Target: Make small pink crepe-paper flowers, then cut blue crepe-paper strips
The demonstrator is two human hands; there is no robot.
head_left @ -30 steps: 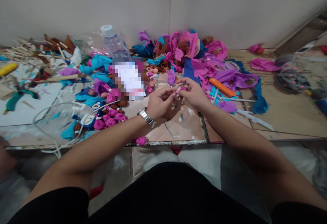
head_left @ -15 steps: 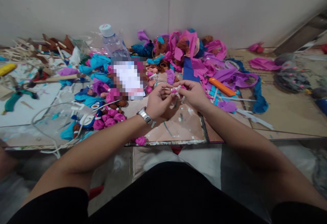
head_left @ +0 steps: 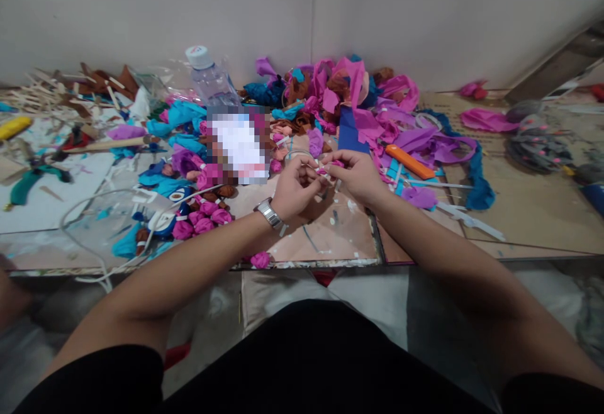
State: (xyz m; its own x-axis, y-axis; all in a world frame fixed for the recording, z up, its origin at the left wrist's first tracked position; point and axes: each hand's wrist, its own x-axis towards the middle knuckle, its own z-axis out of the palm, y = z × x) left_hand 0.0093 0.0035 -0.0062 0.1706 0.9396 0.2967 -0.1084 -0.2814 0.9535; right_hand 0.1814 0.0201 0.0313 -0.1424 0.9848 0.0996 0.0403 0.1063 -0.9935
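Head camera shows us a pale wall (head_left: 377, 17) and, with its back edge against it, a long, littered worktable (head_left: 352, 238). Toward the right end we see a brown cardboard sheet (head_left: 542, 206). Along the back edge, around the middle, spreads a tangled heap of crepe paper (head_left: 349, 90) in pink, purple, brown and blue. White paper (head_left: 51, 212) lies near the front-left corner, with green-handled pliers (head_left: 28, 184) at it.

Our left hand (head_left: 295, 190) and right hand (head_left: 361, 178) face each other over the middle of the worktable, fingers bent inward. Left of the middle, near the back edge, stands a clear plastic bottle (head_left: 212, 83) with a white cap. Right of our right hand lies an orange utility knife (head_left: 409, 161). We wear a metal-banded wristwatch (head_left: 270, 214) on the left wrist. A cluster of pink paper buds (head_left: 205, 219) sits left of that wrist, toward the front edge.

Smallest is the pink crepe-paper piece (head_left: 335, 164) between our hands, with bits of white on it. Our right thumb and fingers pinch it; our left fingertips are curled at its left end, and we cannot tell whether they grip.
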